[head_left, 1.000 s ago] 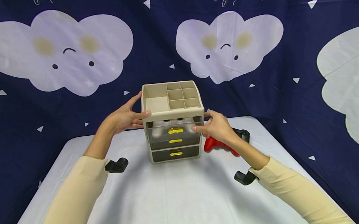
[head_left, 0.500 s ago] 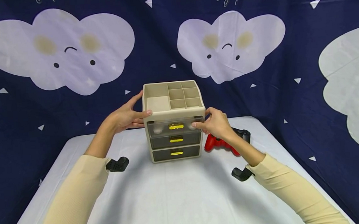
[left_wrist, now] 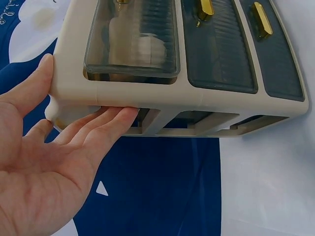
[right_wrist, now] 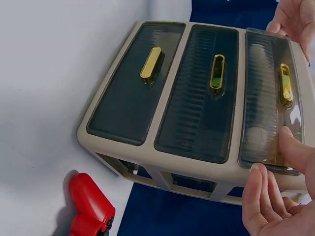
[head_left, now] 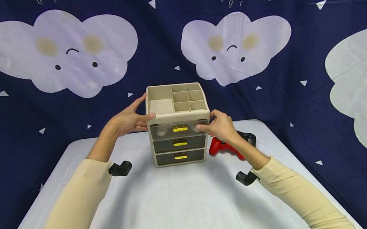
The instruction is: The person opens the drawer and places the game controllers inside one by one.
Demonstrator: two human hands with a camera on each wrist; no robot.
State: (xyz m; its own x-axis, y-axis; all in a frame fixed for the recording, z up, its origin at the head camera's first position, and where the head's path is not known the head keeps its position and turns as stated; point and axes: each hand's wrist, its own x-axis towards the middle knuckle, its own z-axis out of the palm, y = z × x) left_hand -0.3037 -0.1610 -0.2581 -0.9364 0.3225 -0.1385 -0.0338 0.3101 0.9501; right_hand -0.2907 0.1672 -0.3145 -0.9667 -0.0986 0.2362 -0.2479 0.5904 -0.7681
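A beige desktop organizer [head_left: 178, 117] with three smoky drawers and gold handles stands on the table. Through the clear front of its top drawer [head_left: 167, 131], pale rounded shapes show; the front sits slightly proud of the frame in the right wrist view. My left hand [head_left: 124, 122] rests against the organizer's left side, straight fingers along the side wall and thumb at the upper front edge. With the thumb of my right hand [head_left: 222, 127] I press the right end of the top drawer's front, the other fingers touching the organizer's right side.
A red and black game controller [head_left: 226, 148] lies just right of the organizer, partly behind my right forearm. White cloth covers the table [head_left: 171, 205]. Dark blue fabric with cloud prints [head_left: 236, 49] hangs close behind and at the sides.
The top drawer has slid back into the organizer under my right hand, mostly between the first two frames. My left hand has stayed at the left side.
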